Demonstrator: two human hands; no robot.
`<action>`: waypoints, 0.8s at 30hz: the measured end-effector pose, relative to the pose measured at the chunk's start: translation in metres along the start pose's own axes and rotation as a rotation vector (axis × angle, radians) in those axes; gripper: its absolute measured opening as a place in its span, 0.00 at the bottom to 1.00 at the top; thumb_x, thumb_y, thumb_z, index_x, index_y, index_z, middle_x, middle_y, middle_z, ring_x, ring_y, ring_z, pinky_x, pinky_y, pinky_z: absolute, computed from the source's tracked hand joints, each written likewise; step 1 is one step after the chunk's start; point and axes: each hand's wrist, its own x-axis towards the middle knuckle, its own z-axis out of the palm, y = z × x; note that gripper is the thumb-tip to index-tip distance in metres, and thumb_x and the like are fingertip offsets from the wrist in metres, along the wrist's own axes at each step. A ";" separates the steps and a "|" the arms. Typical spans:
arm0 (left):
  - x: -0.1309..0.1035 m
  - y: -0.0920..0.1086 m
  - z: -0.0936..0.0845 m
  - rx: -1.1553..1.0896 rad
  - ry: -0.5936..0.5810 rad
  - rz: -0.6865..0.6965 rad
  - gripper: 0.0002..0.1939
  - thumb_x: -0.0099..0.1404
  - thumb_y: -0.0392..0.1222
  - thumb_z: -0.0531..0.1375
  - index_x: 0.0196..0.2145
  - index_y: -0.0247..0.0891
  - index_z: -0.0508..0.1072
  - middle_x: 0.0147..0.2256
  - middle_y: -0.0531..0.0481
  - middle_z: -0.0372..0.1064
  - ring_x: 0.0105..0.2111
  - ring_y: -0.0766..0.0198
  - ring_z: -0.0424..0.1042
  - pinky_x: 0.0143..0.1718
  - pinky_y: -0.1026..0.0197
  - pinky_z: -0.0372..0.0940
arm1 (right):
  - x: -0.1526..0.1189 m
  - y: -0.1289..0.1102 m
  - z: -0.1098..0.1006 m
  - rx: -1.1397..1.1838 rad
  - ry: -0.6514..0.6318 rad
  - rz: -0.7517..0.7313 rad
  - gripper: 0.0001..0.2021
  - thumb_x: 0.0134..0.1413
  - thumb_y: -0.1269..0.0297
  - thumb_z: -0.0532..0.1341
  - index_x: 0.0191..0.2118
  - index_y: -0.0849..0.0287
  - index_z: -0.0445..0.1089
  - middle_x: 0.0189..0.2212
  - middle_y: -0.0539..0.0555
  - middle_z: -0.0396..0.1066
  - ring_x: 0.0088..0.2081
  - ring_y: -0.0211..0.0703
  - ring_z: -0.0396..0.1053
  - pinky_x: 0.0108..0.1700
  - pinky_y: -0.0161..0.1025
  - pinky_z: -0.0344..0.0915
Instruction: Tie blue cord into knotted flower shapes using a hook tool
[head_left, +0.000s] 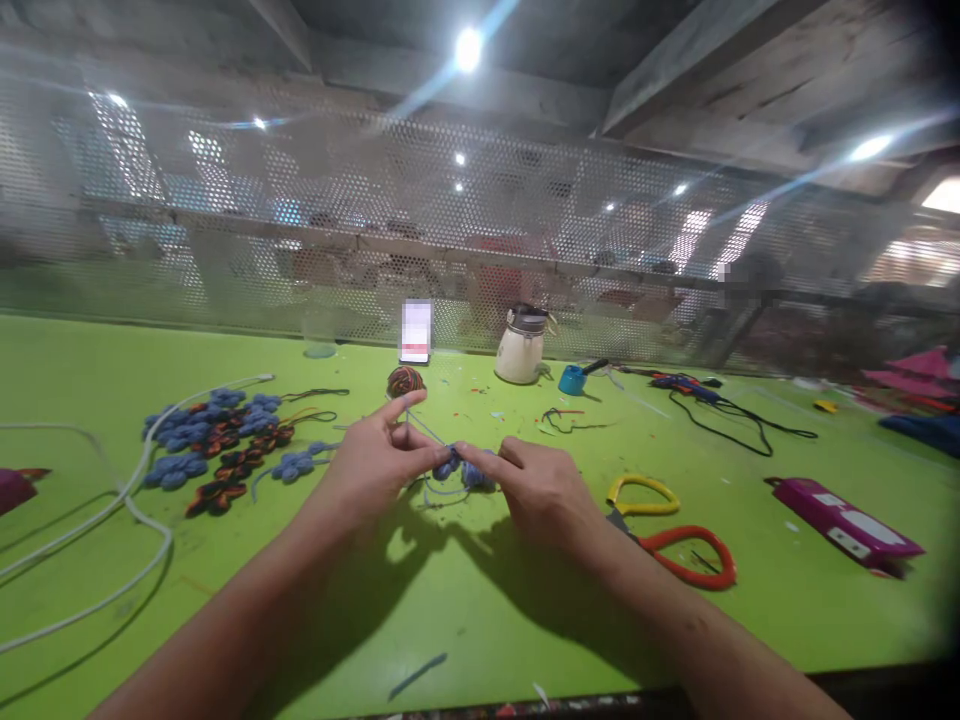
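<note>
I'm pinching a small blue yarn piece (448, 466) between my two hands, just above the green tabletop (465, 635).
My left hand (379, 450) is gripping the piece at the thumb tip, and its raised index finger is carrying a taut blue strand (426, 424) that is running down to the work; my right hand (546, 485) is meeting it with an outstretched index finger, the other fingers curling under, though I cannot tell whether they are closing on a tool. A clump of blue yarn (478, 477) is sitting under that finger. Blue crocheted flowers (176, 470) are lying to my left beside black-and-orange ones (217, 493), a multicoloured yarn ball (406, 382) is resting beyond my left hand, and scissors (654, 543) with yellow and orange-red handles are lying near my right forearm.
</note>
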 end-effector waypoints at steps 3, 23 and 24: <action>0.004 -0.002 -0.003 0.053 0.004 0.020 0.45 0.45 0.39 0.69 0.59 0.28 0.59 0.22 0.55 0.71 0.23 0.66 0.66 0.33 0.58 0.61 | 0.001 0.001 -0.006 -0.139 -0.065 -0.052 0.31 0.48 0.78 0.55 0.59 0.52 0.64 0.23 0.51 0.60 0.23 0.38 0.47 0.26 0.36 0.41; 0.002 0.000 -0.004 0.112 -0.134 0.023 0.21 0.51 0.39 0.66 0.44 0.33 0.75 0.24 0.54 0.68 0.27 0.67 0.66 0.33 0.61 0.59 | 0.009 -0.004 -0.020 0.864 -0.142 0.314 0.19 0.56 0.73 0.53 0.52 0.57 0.71 0.29 0.52 0.71 0.24 0.34 0.54 0.28 0.33 0.54; 0.002 0.000 -0.004 0.108 -0.144 0.010 0.18 0.51 0.39 0.66 0.42 0.33 0.77 0.25 0.53 0.70 0.27 0.66 0.66 0.34 0.61 0.59 | 0.009 -0.004 -0.019 0.913 -0.137 0.351 0.18 0.56 0.71 0.54 0.51 0.57 0.72 0.29 0.52 0.70 0.24 0.33 0.53 0.27 0.33 0.53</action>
